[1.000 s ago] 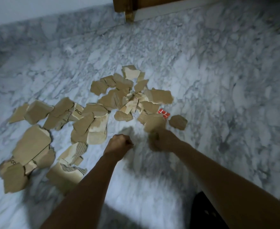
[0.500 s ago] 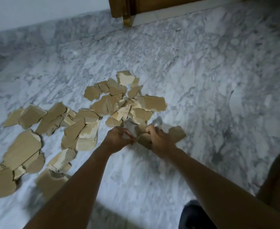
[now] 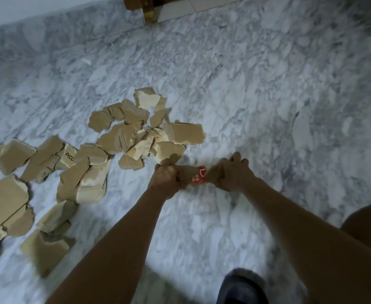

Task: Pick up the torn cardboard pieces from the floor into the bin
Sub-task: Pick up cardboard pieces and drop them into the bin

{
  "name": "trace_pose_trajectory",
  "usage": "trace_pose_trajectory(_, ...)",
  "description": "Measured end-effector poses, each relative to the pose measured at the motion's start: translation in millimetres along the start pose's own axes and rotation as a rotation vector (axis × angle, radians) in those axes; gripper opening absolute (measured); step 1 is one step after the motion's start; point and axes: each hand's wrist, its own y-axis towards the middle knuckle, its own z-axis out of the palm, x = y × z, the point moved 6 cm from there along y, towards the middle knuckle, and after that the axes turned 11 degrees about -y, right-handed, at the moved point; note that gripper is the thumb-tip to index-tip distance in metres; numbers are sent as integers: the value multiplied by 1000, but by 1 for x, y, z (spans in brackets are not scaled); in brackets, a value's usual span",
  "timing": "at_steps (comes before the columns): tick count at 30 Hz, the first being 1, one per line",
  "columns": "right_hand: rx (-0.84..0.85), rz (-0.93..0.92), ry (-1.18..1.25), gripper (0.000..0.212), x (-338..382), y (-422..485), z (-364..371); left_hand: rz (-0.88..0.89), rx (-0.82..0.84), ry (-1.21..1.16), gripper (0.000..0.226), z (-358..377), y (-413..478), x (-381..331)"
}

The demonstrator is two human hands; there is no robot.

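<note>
Several torn brown cardboard pieces (image 3: 123, 137) lie scattered on the marble floor, from the centre out to the left edge. My left hand (image 3: 166, 179) and my right hand (image 3: 232, 172) both grip cardboard pieces (image 3: 198, 175) just off the floor at the near right end of the pile; one held piece has a red printed label. My left hand's fingers curl round brown scraps, my right hand's round the other end. No bin is in view.
The white-grey marble floor (image 3: 267, 95) stretches right and far of the pile. A wooden door frame with a brass foot (image 3: 148, 12) stands at the top. A dark shoe (image 3: 241, 286) and a knee (image 3: 368, 222) show at the bottom right.
Both hands moved from the bare floor into the pile's near edge, closed on pieces including the red-labelled one, and drew them toward me.
</note>
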Motion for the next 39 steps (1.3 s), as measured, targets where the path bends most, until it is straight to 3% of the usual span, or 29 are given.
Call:
trace_pose_trajectory(2,-78,19,75,78,2,-6,3,-7,-9,-52,47,-2,1,-3)
trace_pose_trajectory(5,-72,95,174,83,-5,-12,4,-76,-19,-120,71,-1,-4,-3)
trace_pose_trajectory(10,137,-19,110,40,-2,-12,-3,-138,-69,-90,58,-6,-10,1)
trace_pose_trajectory(12,118,-66,163,23,0,-13,-23,-136,-16,-76,64,-9,-10,6)
trace_pose_trajectory(15,88,-148,257,10,18,-17,-51,-182,61,-257,57,-22,-11,23)
trace_pose_trajectory(20,73,-119,30,56,72,-4,-32,-176,102,-245,35,-54,-14,67)
trace_pose_trajectory(23,-55,-73,-69,60,104,-5,-17,-165,128,-212,47,-66,-16,97)
trace_pose_trajectory(25,-114,-76,-118,63,113,-1,-16,-130,140,-170,42,-73,-16,107)
trace_pose_trajectory(30,50,-82,175,77,97,1,-14,-27,48,37,30,-82,-14,115)
trace_pose_trajectory(32,74,-92,158,55,87,-1,-24,17,52,61,33,-82,-15,113)
trace_pose_trajectory(35,102,-141,157,13,92,-1,-49,-74,66,-295,18,-89,-21,109)
trace_pose_trajectory(37,214,-236,169,23,117,0,-53,-258,80,-615,12,-89,-24,115)
trace_pose_trajectory(39,362,-376,227,10,152,-2,-29,-430,97,-943,16,-84,-30,118)
